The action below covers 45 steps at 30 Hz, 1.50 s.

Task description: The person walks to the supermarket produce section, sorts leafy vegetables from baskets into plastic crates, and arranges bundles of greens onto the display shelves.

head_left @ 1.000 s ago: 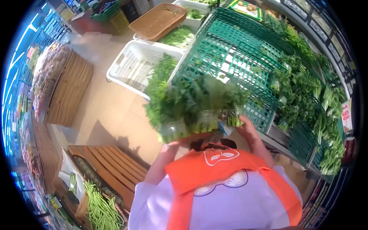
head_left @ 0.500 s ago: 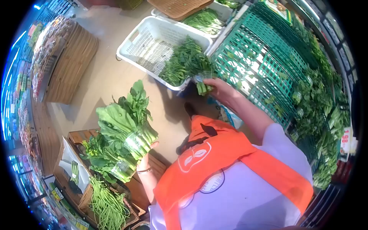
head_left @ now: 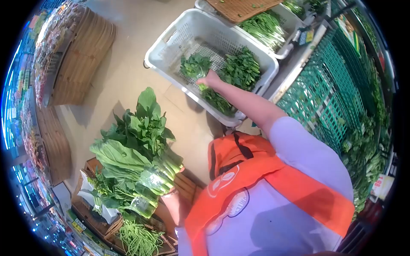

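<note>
While the left hand (head_left: 173, 187) is holding several bunches of leafy greens (head_left: 147, 147) above the long beans (head_left: 139, 239), the right hand (head_left: 208, 80) is gripping a smaller bunch (head_left: 195, 66) inside the white crate (head_left: 185, 40).

My broad-leaved bunches (head_left: 124, 158) fan out from my left hand (head_left: 169, 194), leaves pointing away from me, pale stems bound in clear wrap; my smaller dark-green bunch (head_left: 195, 65), also wrapped, tilts in my right hand (head_left: 209, 79), over the white crate (head_left: 200, 29).
</note>
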### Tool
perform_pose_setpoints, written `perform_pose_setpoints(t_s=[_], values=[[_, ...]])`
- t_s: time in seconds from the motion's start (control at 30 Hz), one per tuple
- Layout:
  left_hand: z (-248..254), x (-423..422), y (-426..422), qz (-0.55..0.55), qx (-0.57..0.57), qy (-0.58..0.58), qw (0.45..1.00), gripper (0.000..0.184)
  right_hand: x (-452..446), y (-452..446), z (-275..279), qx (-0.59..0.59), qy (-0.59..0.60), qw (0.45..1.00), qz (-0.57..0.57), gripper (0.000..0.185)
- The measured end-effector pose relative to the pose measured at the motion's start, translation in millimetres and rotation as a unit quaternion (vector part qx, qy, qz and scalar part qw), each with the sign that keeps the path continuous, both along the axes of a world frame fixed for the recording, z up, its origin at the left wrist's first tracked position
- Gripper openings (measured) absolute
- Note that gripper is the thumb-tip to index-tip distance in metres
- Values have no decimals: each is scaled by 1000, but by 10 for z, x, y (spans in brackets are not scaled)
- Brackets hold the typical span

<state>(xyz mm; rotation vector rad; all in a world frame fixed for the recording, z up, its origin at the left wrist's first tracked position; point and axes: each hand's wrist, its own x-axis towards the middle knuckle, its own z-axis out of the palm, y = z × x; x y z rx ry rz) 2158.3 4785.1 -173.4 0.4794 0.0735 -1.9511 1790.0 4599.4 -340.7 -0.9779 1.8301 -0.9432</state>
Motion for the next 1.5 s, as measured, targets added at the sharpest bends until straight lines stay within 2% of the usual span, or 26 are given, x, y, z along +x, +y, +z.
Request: perform_pose_setpoints(t_s=[0.27,0.4,0.47,0.6,0.7,0.73,0.77,0.8,0.87,0.9,0.93,1.0,1.03,1.07,1.1,1.13,1.17,1.23,1.27,1.3,1.37,1.43,1.5], values=[[-476,66,-685,-33,8,-98,995,73,238,-522,-1106,176,221,954,95,92],[-753,137,-982,-51,14,-137,989,73,367,-330,-1789,191,278,929,155,95],[-829,147,-1117,-66,16,-149,987,73,398,-211,-2131,240,266,923,143,94],[-894,55,-1457,-94,8,-150,984,73,364,-210,-2097,291,312,893,145,94],[-893,-57,-1706,-111,-14,-150,982,73,394,-510,-1289,168,112,977,73,92],[-881,-100,-1778,-119,-20,-151,981,74,467,-564,-1052,122,-29,990,57,87],[-868,-153,-1848,-129,-25,-154,979,74,556,-558,-774,73,-170,982,36,82],[-856,-221,-1932,-138,-33,-155,978,74,634,-503,-180,50,-315,946,53,76],[-825,-358,-2061,-156,-46,-162,973,74,742,-432,549,-22,-459,878,136,69],[-806,-429,-2119,-165,-53,-170,970,74,765,-411,709,-65,-465,860,203,71],[-790,-522,-2171,-175,-60,-178,967,74,721,-315,938,4,-453,867,209,70],[-756,-677,-2257,-200,-84,-220,951,74,723,-332,1343,37,-420,883,204,67],[-751,-752,-2304,-213,-95,-241,942,74,726,-382,1266,63,-335,925,170,65],[-756,-790,-2345,-225,-107,-257,934,74,706,-428,1127,27,-381,918,105,66],[-770,-807,-2373,-215,-98,-201,951,74,653,-482,976,-10,-423,905,39,68],[-823,-796,-2376,-203,-86,-152,964,74,506,-574,853,-31,-388,921,21,70],[-922,-748,-2405,-176,-58,-10,983,72,313,-676,718,-51,-352,935,2,72],[-911,-761,-2379,-164,-42,-10,986,78,-38,-844,382,-2,-245,969,-23,74],[-945,-755,-2357,-158,-42,4,987,80,-216,-933,-225,1,29,999,-23,76],[-1008,-724,-2314,-165,-78,-17,983,85,-335,-953,-583,37,103,994,-23,79],[-1160,-658,-2214,-176,-128,-66,974,93,-469,-929,-1088,178,178,966,58,82],[-1246,-631,-2117,-181,-130,-123,967,96,-477,-724,-1725,236,185,945,126,86],[-1230,-702,-2080,-191,-108,-151,964,95,-499,-785,-1880,287,183,932,128,87]])
